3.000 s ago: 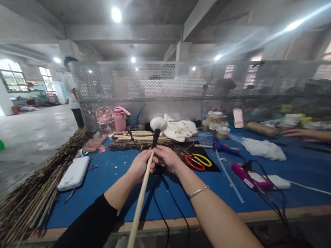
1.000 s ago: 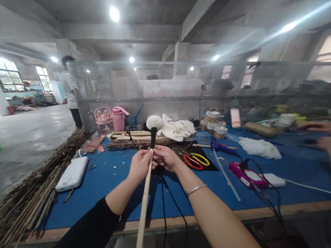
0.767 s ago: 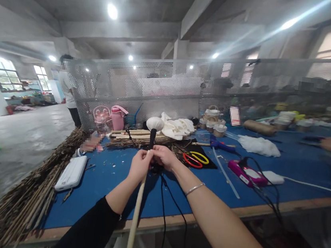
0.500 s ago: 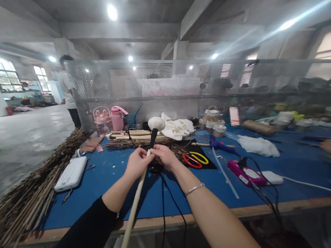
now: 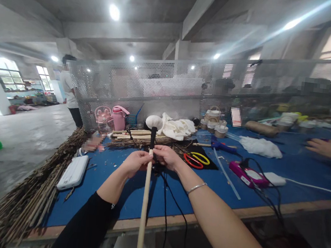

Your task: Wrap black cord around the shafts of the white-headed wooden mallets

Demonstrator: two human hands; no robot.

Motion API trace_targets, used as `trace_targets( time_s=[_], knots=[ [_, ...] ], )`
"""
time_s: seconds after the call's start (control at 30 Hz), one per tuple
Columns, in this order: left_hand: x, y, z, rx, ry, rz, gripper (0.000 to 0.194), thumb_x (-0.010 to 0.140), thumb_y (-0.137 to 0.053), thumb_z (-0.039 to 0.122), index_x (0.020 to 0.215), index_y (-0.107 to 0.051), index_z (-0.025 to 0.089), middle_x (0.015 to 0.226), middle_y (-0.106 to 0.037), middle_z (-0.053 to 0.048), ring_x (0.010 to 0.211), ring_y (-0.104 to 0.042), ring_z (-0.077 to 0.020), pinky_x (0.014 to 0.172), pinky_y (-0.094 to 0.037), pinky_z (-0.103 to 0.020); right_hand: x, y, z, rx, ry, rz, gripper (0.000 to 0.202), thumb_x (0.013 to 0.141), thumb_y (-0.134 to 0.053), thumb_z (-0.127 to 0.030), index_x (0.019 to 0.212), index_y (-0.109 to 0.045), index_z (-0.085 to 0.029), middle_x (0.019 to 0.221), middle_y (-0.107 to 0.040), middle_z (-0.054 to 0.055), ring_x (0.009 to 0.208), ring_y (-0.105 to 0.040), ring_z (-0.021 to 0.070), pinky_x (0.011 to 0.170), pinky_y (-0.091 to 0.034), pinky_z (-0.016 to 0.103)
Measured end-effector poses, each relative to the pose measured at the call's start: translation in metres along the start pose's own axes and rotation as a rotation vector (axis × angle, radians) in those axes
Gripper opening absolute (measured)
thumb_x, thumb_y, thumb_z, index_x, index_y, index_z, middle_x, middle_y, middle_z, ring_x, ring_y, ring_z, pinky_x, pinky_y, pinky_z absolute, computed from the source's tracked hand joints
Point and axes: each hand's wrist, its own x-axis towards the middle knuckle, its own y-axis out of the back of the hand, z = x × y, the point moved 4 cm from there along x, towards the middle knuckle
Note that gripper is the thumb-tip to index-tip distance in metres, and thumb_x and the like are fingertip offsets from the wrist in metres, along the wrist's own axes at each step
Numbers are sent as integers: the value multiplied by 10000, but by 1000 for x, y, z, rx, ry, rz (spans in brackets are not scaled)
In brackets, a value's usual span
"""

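Note:
A pale wooden stick [image 5: 144, 206] runs from the bottom of the view up to both hands. At its top is a white rounded head [image 5: 154, 122], with a black wrapping [image 5: 153, 134] just beneath it. My left hand [image 5: 135, 163] pinches the stick from the left, below the wrapping. From the other side my right hand [image 5: 166, 156], a bangle on its wrist, has closed fingers at the spot where wrapping and wood meet. Part of those fingertips is hidden. Right of my hands lie scissors [image 5: 193, 160] with red and yellow handles.
Bundled twigs [image 5: 33, 188] line the left edge beside a white power bank [image 5: 72, 172]. Behind my hands are white cloth [image 5: 178, 127] and sticks. A blue glue gun [image 5: 223, 146], a purple box [image 5: 248, 174] with cables and another person's hand [image 5: 328, 149] are on the right.
The stick has swung from slanting to nearly upright in view, its lower end moving right. My left hand has shifted slightly left and turned. The other person's hand has moved left.

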Motion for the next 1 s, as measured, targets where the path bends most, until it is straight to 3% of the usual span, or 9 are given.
trace_targets(
  time_s=[0.2, 0.4, 0.63, 0.87, 1.0],
  knots=[
    [-6, -5, 0, -38, 91, -102, 301, 642, -709, 365, 788, -621, 117, 712, -637, -79, 575, -581, -118, 544, -447, -225, 0, -2, 2, 0, -16, -44, 262, 693, -644, -361, 756, -527, -135, 467, -430, -69, 323, -193, 13, 327, -70, 189],
    [-4, -1, -1, 216, -16, 75, 431, 561, -733, 492, 633, -485, 148, 454, -433, 57, 376, -359, -44, 381, -258, -170, 3, -2, 8, -126, -44, 9, 229, 676, -633, -342, 695, -527, -140, 397, -299, -104, 321, -162, 21, 332, -58, 199],
    [-2, 4, -1, 288, -35, 138, 471, 480, -762, 513, 615, -491, 153, 423, -428, 68, 348, -322, -35, 362, -200, -174, 4, -2, 9, -185, -47, 41, 251, 673, -627, -368, 720, -551, -133, 399, -332, -99, 323, -186, 26, 336, -74, 204],
    [1, 7, -3, 99, 22, 92, 411, 493, -783, 446, 637, -568, 126, 503, -530, 27, 423, -446, -56, 433, -359, -179, 1, -3, 4, -145, -53, 55, 259, 684, -630, -383, 689, -506, -155, 377, -286, -111, 316, -165, 28, 336, -62, 196],
    [-1, 6, -3, 3, 71, 50, 355, 555, -771, 401, 689, -613, 112, 658, -643, -51, 536, -566, -97, 527, -443, -205, 2, -1, 7, -102, -73, 27, 263, 694, -627, -381, 695, -487, -158, 408, -374, -93, 314, -158, 22, 328, -57, 188]
  ],
)
